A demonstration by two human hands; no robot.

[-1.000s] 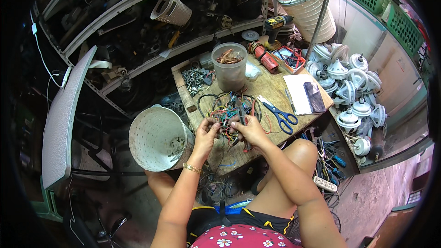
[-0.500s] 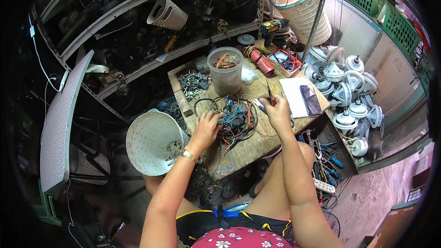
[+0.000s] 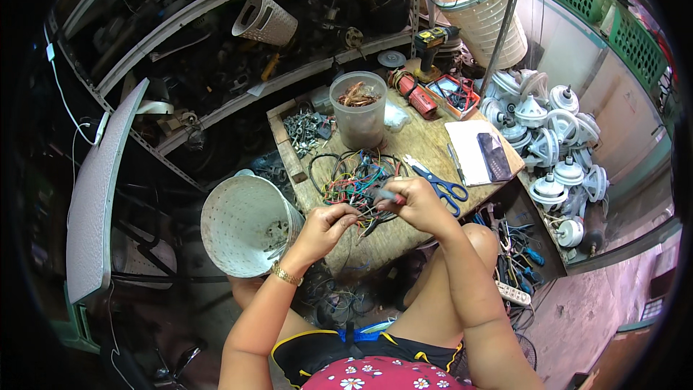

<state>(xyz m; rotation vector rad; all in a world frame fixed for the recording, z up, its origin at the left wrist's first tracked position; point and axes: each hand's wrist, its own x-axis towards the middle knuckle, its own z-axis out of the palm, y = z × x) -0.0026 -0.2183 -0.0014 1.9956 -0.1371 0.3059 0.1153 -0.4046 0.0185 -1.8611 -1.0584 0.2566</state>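
Since half a second ago the right hand (image 3: 419, 204) has come back from near the blue-handled scissors (image 3: 442, 186) to the near edge of the wire tangle (image 3: 357, 177), and the left hand (image 3: 325, 225) has closed in beside it. The right hand's fingers are clamped on a small tool with a red grip (image 3: 390, 196), probably pliers or cutters, though it is too small to tell. The left hand pinches a thin dark wire (image 3: 354, 211) between fingertips and thumb. The tangle lies in the middle of the wooden table (image 3: 426, 146), in front of a clear plastic jar (image 3: 359, 108). A white perforated basket (image 3: 242, 225) sits just left of the table.
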